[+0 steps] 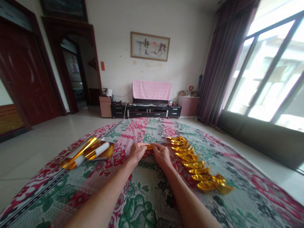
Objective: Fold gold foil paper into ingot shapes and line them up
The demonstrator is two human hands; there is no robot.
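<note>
Between my two hands is a small folded piece of gold foil paper [149, 147], just above the flowered cloth. My left hand [138, 150] pinches its left end, and my right hand [161, 153] pinches the right end. Only a short gold strip shows between the fingers; the rest is hidden. Right of my right hand, several folded gold paper ingots [194, 165] lie in a slanting row. On the left side of the cloth are loosely rolled sheets of gold foil paper [89, 151] with white backs.
A flowered cloth [140, 202] covers the round surface before me. Beyond it, a low black cabinet [147, 113] stands by the wall, carrying something draped with a pink towel [152, 90]. A curtain [213, 66] and windows are at right, a red door [23, 69] at left.
</note>
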